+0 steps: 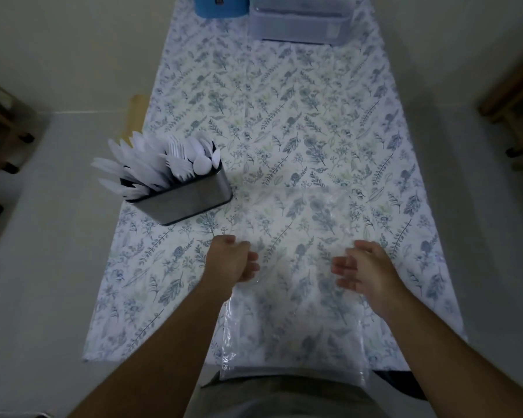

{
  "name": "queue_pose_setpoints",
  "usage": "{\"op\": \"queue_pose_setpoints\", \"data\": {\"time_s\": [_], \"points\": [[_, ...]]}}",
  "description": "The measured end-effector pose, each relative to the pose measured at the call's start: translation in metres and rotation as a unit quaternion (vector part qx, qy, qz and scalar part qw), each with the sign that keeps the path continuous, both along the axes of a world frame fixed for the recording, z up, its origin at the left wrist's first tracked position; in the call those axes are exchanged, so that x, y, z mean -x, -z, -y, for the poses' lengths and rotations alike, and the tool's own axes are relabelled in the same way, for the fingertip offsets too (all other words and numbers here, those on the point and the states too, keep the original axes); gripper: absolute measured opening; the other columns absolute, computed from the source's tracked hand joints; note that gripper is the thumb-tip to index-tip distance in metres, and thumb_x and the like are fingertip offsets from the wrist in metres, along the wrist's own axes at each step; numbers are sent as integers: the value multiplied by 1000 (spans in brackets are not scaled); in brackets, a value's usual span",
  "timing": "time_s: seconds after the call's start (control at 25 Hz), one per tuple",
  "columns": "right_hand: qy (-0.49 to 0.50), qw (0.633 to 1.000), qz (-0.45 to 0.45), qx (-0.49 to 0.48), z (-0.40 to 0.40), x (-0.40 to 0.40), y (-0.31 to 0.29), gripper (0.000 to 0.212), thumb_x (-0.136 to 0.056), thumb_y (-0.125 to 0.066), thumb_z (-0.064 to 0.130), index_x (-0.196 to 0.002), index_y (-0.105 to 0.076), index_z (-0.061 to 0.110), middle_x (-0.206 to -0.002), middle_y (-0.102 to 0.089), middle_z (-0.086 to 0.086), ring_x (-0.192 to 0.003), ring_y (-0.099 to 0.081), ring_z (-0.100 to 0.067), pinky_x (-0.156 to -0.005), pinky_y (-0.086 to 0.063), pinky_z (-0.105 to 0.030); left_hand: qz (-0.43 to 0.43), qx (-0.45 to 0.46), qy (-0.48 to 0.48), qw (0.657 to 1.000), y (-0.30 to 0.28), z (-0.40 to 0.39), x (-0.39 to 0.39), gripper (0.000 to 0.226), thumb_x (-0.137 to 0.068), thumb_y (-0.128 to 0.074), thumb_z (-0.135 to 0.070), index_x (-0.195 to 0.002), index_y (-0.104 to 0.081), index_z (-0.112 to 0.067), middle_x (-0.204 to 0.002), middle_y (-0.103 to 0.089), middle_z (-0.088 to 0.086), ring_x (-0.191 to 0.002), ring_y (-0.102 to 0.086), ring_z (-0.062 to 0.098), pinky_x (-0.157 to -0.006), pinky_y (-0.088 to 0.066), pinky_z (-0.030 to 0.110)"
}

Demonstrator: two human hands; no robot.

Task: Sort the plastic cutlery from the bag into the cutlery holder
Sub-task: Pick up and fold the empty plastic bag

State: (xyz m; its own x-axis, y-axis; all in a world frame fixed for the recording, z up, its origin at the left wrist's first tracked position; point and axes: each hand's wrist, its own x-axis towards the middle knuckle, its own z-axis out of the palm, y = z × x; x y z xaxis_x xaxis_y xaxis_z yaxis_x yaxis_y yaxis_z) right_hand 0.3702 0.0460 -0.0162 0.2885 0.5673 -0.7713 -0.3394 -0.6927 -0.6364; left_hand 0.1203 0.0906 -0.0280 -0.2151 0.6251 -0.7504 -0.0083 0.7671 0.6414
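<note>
A clear plastic bag (293, 324) lies flat on the floral tablecloth (284, 122), reaching from the table's middle to its near edge and over it. No cutlery shows inside it. My left hand (231, 259) is curled on the bag's left edge, pinching the film. My right hand (364, 271) hovers over the bag's right side with fingers apart and nothing in it. The metal cutlery holder (183, 200) stands at the left of the table, tilted in view, with white plastic knives (130, 167), forks (177, 167) and spoons (203, 159) upright in it.
A blue container (221, 6) and a translucent plastic box (299, 24) stand at the table's far end. Wooden furniture sits on the floor at the left (0, 125) and at the right (517, 95). The table's left edge is close behind the holder.
</note>
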Motion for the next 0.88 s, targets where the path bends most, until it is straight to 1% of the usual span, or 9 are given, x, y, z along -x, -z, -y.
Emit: {"op": "queue_pose_setpoints", "data": {"time_s": [0.2,0.32,0.4,0.48,0.56,0.6,0.72,0.8,0.88], "points": [[29,997,-60,-31,-8,-2,5,30,-104,-50,17,-133,-46,8,-96,-72,-22,-84,-71,-35,-81,-57,-50,139,57,-51,987,-7,-5,14,32,-104,-45,-38,-98,-52,-8,-91,-74,22,-73,-71,33,-64,-57,37],[54,995,-88,-18,-4,-4,9,41,-106,-39,45,-114,-53,7,-97,-70,-20,-88,-69,-33,-82,-56,-49,180,50,-60,981,1,3,29,48,-103,-39,-51,-85,-51,-8,-94,-74,25,-85,-71,35,-75,-57,41],[80,991,-108,-23,-1,-12,13,59,-100,-35,62,-102,-56,7,-97,-70,-22,-92,-68,-35,-86,-55,-50,189,4,-24,982,1,11,38,44,-98,-56,-46,-90,-59,-3,-93,-74,24,-86,-70,35,-77,-58,40],[59,987,-148,-23,7,-21,12,57,-97,-46,59,-106,-60,4,-102,-69,-24,-95,-67,-35,-86,-56,-49,183,-67,42,980,-1,20,45,31,-80,-82,-30,-81,-61,-7,-78,-69,14,-76,-64,28,-64,-55,31],[-25,990,-135,-25,15,-26,5,27,-94,-63,30,-111,-62,8,-106,-67,-21,-86,-70,-29,-72,-60,-42,114,-104,110,982,-7,26,49,26,-75,-85,-8,-83,-61,-12,-70,-66,5,-72,-62,22,-58,-53,26],[-93,991,-93,-28,18,-30,4,24,-91,-67,12,-114,-62,11,-105,-67,-20,-81,-69,-28,-67,-59,-38,48,-109,149,982,-8,29,50,26,-77,-82,-4,-94,-64,-14,-72,-68,5,-74,-65,21,-63,-55,27],[-282,952,115,1,19,-31,2,55,-81,-71,-11,-124,-58,21,-99,-68,-17,-80,-64,-29,-70,-52,-39,-183,-137,318,920,-8,31,47,40,-84,-73,-14,-123,-68,-23,-92,-72,8,-88,-69,22,-83,-55,28],[-336,915,224,10,19,-18,-2,49,-76,-74,-7,-113,-64,23,-95,-67,-10,-74,-62,-24,-62,-51,-31,-298,-206,386,848,-5,33,42,22,-87,-66,-18,-106,-76,-22,-90,-67,5,-89,-61,21,-88,-51,27],[-312,904,290,-28,19,-12,4,36,-67,-81,-3,-92,-71,22,-90,-66,-10,-66,-61,-19,-58,-49,-26,-328,-242,384,829,-2,34,38,13,-84,-64,-15,-87,-74,-24,-90,-61,1,-91,-51,17,-87,-46,30]]}}
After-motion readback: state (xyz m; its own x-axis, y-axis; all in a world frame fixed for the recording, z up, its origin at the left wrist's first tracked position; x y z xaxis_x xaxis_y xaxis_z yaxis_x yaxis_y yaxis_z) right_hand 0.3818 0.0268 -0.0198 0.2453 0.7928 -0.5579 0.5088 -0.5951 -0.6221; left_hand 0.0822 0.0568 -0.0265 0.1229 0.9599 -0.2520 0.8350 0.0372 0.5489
